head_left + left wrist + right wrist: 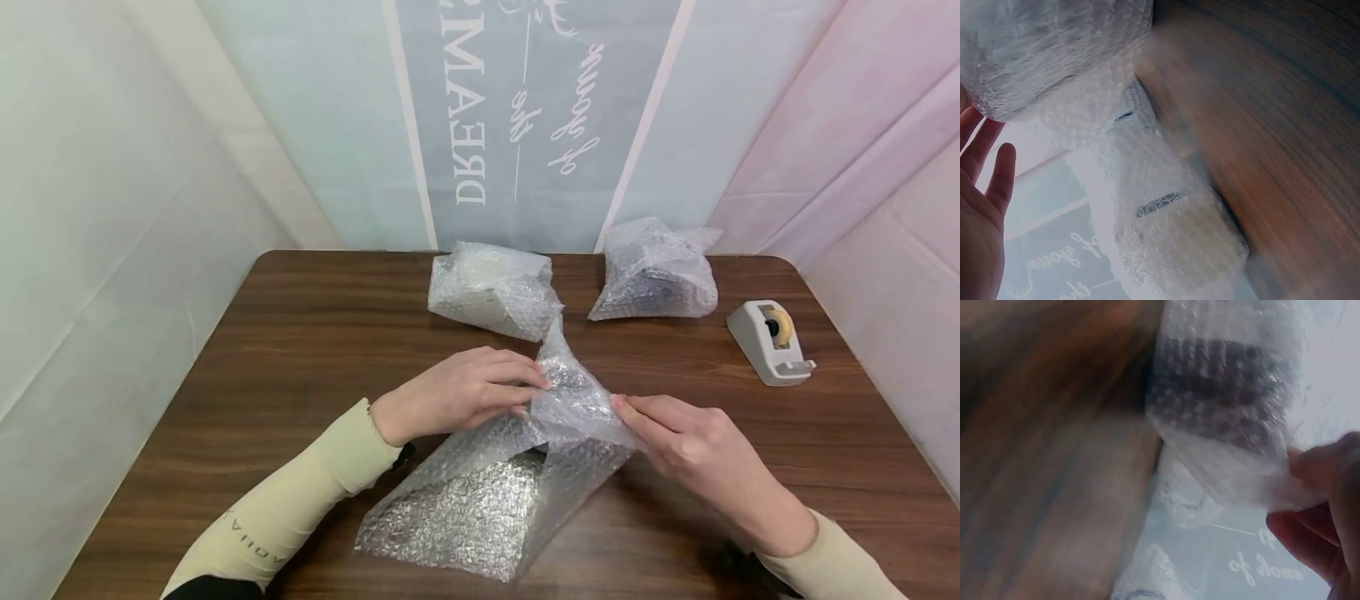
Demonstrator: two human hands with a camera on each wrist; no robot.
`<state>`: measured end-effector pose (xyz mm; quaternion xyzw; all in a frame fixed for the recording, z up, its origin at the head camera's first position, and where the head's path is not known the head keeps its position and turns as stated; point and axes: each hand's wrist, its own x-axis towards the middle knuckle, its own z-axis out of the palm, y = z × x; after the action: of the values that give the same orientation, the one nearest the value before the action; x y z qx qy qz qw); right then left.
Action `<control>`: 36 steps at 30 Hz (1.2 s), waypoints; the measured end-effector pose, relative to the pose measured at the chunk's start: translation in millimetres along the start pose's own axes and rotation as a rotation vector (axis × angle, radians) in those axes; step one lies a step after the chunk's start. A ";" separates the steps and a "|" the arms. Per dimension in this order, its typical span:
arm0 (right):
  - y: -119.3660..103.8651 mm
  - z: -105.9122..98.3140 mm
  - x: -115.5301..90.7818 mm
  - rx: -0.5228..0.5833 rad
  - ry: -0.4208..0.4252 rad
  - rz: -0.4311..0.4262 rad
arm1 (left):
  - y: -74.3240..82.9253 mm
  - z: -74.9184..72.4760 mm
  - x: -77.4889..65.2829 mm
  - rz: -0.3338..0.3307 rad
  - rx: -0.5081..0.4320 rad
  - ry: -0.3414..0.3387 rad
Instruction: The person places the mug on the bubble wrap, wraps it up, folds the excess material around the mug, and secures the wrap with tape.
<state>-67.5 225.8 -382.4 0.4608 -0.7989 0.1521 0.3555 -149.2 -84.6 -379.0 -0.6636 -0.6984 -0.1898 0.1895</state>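
A sheet of bubble wrap lies partly folded in the middle of the table, one flap reaching toward the near side. A dark item shows through the wrap in the right wrist view; its kind is hidden. My left hand rests its fingertips on the left side of the folded part, and in the left wrist view the fingers look loosely extended beside the wrap. On the right side, my right hand pinches an edge of the bubble wrap between thumb and fingers.
Two bubble-wrapped bundles stand at the back of the wooden table: a left bundle, near the wrap's upper tip, and a right bundle. A white tape dispenser sits at the right. Fabric curtains surround the table's far and side edges.
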 end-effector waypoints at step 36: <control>44.3 8.8 42.8 0.572 -0.604 0.187 | 9.2 -29.3 -39.4 -0.165 -0.283 -0.017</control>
<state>-122.5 217.4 -354.5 0.4901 -0.8312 0.2574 -0.0517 -137.7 -133.0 -374.1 -0.6256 -0.7184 -0.2957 0.0721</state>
